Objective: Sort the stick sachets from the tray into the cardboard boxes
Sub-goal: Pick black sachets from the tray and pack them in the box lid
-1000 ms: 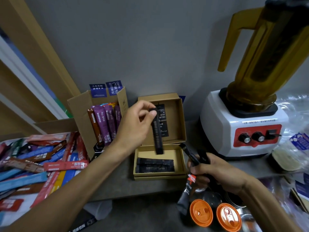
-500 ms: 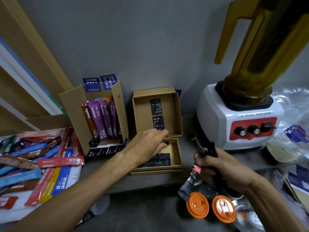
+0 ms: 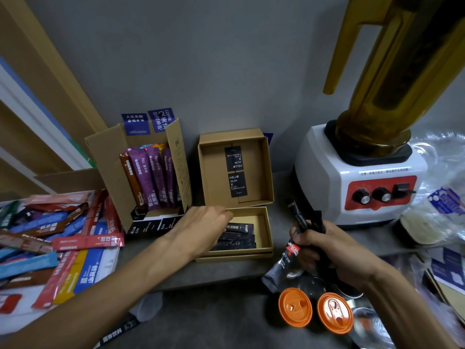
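Left hand (image 3: 201, 227) lowered into box (image 3: 268, 230) onto black sachets (image 3: 239, 235) (fingers hidden), right hand (image 3: 327, 250) gripping stick sachets (image 3: 300, 217), blender (image 3: 352, 177) beside

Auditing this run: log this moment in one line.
left hand inside shallow brown cardboard box, over black stick sachets | right hand grips black sachet bundle

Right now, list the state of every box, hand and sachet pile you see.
Small box: open, dark sachets lying flat inside.
Tall box: open, purple sachets upright.
Tray sachets: loose heap, unsorted.
Left hand: reaching into small box, over dark sachets.
Right hand: gripping black sachet bundle.
Blender jar: seated on base.
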Motion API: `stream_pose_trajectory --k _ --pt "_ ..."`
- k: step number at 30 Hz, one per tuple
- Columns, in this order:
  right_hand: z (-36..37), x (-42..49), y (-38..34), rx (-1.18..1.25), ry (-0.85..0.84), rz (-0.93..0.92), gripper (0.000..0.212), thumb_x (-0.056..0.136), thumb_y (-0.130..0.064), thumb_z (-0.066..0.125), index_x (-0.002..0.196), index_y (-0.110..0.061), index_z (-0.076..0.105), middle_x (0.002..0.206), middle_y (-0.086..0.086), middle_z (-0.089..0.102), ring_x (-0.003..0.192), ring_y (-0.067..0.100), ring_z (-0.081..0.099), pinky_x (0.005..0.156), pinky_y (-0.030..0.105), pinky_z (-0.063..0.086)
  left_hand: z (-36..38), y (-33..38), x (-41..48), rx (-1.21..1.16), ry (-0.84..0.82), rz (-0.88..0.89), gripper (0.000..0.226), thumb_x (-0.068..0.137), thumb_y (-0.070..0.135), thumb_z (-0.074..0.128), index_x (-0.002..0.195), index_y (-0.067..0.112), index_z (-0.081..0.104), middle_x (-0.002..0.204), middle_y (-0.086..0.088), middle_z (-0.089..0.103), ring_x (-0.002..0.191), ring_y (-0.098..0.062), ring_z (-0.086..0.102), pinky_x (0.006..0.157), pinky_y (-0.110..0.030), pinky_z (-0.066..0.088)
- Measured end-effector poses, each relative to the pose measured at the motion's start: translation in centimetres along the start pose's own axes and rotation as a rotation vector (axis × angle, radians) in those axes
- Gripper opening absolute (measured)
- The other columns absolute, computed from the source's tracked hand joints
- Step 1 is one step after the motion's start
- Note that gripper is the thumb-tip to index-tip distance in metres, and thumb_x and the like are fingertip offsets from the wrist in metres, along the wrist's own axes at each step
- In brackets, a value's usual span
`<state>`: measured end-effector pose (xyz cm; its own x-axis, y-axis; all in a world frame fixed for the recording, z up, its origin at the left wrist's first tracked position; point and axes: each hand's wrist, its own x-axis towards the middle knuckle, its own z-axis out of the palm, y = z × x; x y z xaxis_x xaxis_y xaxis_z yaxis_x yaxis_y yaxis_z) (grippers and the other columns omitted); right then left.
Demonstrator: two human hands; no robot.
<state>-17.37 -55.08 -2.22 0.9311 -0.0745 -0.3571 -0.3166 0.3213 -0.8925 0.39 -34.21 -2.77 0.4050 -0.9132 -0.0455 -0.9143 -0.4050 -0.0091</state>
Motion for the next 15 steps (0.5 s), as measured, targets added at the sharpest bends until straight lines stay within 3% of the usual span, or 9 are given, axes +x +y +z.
stream_pose_trajectory --k 6,9,15 --pt "-0.2 -0.3 -0.1 -0.019 0.024 -0.007 0.007 0.08 -0.014 0.066 0.076 -0.011 0.06 0.054 0.01 0.033 0.049 0.022 0.038 0.049 0.03 0.035 -0.1 0.0 0.0 -0.008 0.051 0.019 0.019 0.094 0.015 0.064 0.112 0.018 0.062 0.101 0.003 0.054 0.085 -0.015 0.062 0.072 -0.033 0.058" --pt "-0.3 -0.4 0.0 -0.022 0.045 -0.026 0.01 0.08 -0.015 0.067 0.079 -0.008 0.059 0.054 0.01 0.034 0.048 0.021 0.039 0.049 0.029 0.037 -0.2 -0.2 -0.7 -0.154 -0.017 -0.016 0.023 0.099 0.034 0.054 0.116 0.021 0.063 0.11 0.005 0.057 0.098 -0.012 0.06 0.087 -0.032 0.054" --pt "-0.1 -0.1 0.1 -0.055 0.05 -0.054 0.009 0.082 -0.017 0.068 0.078 -0.011 0.062 0.054 0.009 0.038 0.048 0.02 0.04 0.048 0.029 0.034 -0.9 -0.5 -1.1 -0.295 -0.168 -0.038 0.039 0.093 0.051 0.056 0.125 0.028 0.058 0.115 0.012 0.052 0.103 -0.003 0.052 0.091 -0.026 0.05"
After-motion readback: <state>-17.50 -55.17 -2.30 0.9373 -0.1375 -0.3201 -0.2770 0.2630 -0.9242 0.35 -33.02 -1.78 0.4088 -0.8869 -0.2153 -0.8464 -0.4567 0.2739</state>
